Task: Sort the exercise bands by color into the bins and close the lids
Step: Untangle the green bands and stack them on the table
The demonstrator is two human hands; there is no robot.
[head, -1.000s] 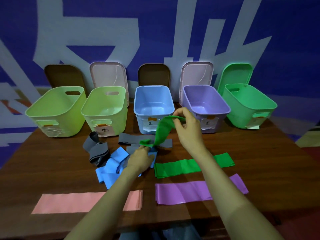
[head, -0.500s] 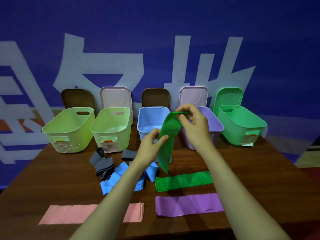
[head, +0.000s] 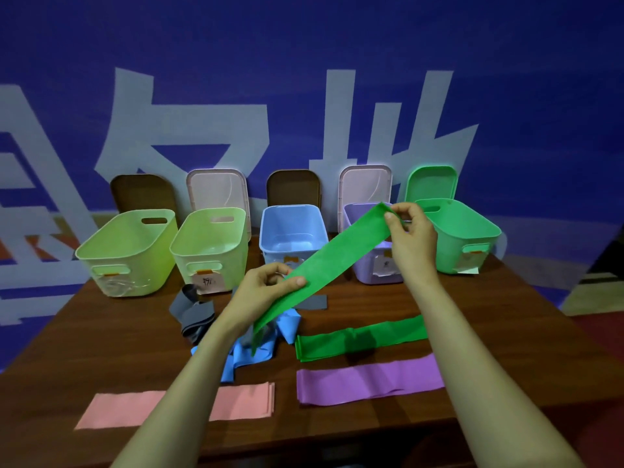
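Note:
A green band (head: 332, 256) is stretched in the air between both hands. My right hand (head: 410, 236) pinches its upper end in front of the purple bin (head: 366, 268), beside the green bin (head: 469, 238). My left hand (head: 261, 290) pinches its lower part above the band pile. A second green band (head: 361, 337) lies flat on the table, with a purple band (head: 368, 381) below it and a pink band (head: 111, 408) at the front left. Blue bands (head: 288, 327) and grey bands (head: 192, 315) lie tangled in the middle.
Five open bins stand in a row at the back: two light green bins (head: 128, 251) (head: 216, 241), a blue bin (head: 292, 231), then the purple and green ones. Their lids (head: 219, 187) lean against the blue wall behind. The wooden table (head: 506, 315) ends close in front.
My right hand has carried the band's end up and right toward the green bin, pulling the band out straight. My left hand slid down along it. The view has shifted slightly.

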